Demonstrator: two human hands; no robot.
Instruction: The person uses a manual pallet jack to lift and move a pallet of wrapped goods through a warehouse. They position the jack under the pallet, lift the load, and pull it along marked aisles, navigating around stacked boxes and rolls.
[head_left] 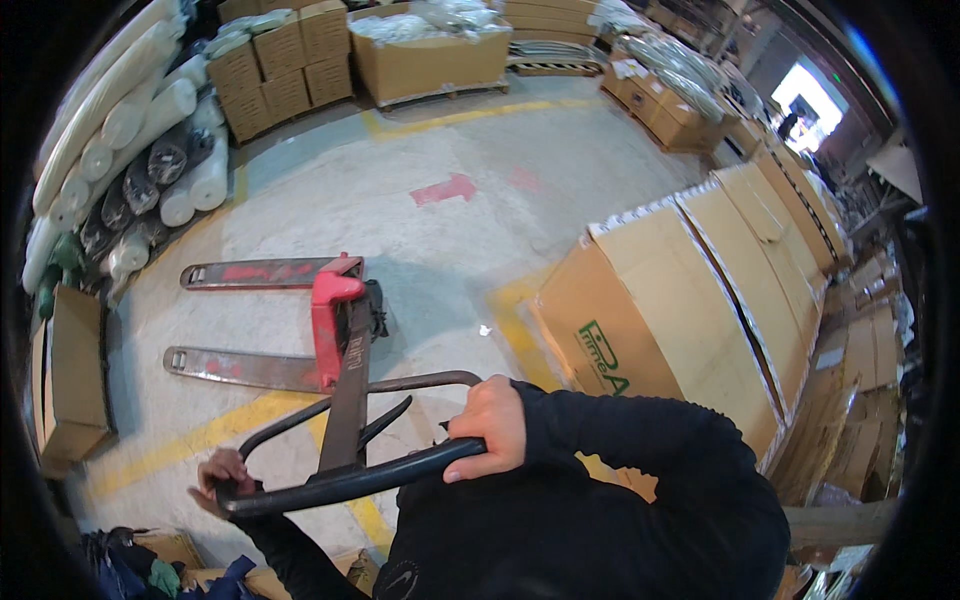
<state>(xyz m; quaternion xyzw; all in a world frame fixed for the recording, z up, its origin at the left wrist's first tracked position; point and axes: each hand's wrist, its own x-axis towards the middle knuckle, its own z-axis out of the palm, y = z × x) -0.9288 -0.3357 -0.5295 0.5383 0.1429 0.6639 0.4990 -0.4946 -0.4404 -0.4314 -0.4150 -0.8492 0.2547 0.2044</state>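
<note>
A red pallet jack (330, 310) stands on the floor before me, its two worn forks (250, 368) pointing left with no load on them. Its black loop handle (350, 487) is tilted back toward my body. My right hand (490, 430) is wrapped round the right end of the handle bar. At the left corner of the same handle, my left hand (228, 478) has its fingers curled about the bar, partly hidden by it. A small black lever (388, 420) sits inside the handle loop.
Large cardboard boxes (640, 310) stand close on my right. White and black wrapped rolls (150, 160) are stacked at the left, above an upright carton (78, 370). Stacked cartons (280, 70) and a big open box (430, 62) line the far side. Yellow lines mark the concrete floor (430, 250).
</note>
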